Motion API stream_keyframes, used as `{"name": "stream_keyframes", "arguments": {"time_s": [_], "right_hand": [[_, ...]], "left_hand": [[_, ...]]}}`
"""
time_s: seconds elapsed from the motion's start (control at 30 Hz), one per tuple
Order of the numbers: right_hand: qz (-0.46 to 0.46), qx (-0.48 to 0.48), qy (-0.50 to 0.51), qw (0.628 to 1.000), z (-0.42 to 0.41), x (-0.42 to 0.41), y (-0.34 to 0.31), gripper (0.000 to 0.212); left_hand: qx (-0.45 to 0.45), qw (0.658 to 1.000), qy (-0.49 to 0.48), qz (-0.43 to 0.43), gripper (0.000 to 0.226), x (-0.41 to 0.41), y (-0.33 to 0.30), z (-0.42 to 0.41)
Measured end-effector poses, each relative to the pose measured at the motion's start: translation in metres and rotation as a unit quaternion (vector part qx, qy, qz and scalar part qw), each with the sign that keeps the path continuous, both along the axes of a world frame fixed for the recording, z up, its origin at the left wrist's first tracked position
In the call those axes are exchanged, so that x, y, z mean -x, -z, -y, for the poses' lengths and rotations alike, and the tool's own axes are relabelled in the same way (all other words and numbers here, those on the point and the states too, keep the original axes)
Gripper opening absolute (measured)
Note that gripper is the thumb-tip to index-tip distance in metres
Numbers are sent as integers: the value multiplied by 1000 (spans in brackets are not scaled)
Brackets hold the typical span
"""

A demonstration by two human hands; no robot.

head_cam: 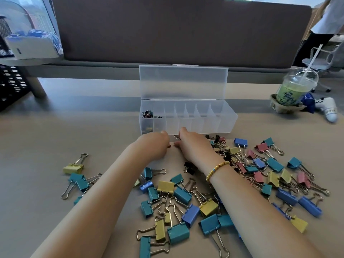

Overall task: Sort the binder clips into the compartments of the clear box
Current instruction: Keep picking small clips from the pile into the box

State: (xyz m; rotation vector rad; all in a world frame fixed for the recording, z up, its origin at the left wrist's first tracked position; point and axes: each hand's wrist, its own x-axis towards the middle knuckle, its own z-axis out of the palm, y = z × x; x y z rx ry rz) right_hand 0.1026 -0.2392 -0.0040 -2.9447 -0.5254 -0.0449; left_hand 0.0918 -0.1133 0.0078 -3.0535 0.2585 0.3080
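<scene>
Most of the binder clips (214, 192) lay loose on the table (55, 127) on the near side of the clear box (188, 118), spread in a heap that ran from just in front of the box toward us and off to its right. We kept the box's lid (183, 81) propped upright behind the compartments, so every slot was open from above. Only the two compartments at the box's left end held anything — a small dark tangle of tiny clips in the leftmost and a few more in the one beside it; the rest looked bare. That suggested to us a sort by size, smallest first, with the job barely begun.

Our left hand (154, 146) and right hand (193, 146) met just in front of the box's near wall, knuckles up and fingers curled under. Something small and dark showed between them, and a small clip lay at the tips of the right hand, but we could not tell whether either hand had a clip pinched or was only raking them together. A beaded bracelet (216, 169) sat on the right wrist. Far to the box's right stood an iced green drink (294, 88) — well apart from the work.
</scene>
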Motion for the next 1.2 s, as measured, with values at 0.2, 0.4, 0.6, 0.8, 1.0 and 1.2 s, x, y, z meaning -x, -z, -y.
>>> {"name": "stream_keyframes", "arguments": {"time_s": [0.2,0.4,0.6,0.8,1.0,1.2], "right_hand": [[-30,22,13,999,1,2,-2,21],[-110,0,42,993,4,2,-8,27],[-79,-5,49,996,6,1,-10,23],[-251,-502,109,820,28,-6,-18,24],[-391,-784,108,470,46,-15,-17,25],[-340,-797,121,485,48,-16,-21,34]], "left_hand": [[-9,999,30,-29,25,4,-8,-1],[6,995,70,-67,16,5,-11,0],[70,995,61,-32,25,0,-6,4],[629,751,-136,-149,35,-2,-3,3],[866,437,-123,-212,22,2,-13,-1],[842,484,-170,-166,49,1,-11,5]]}}
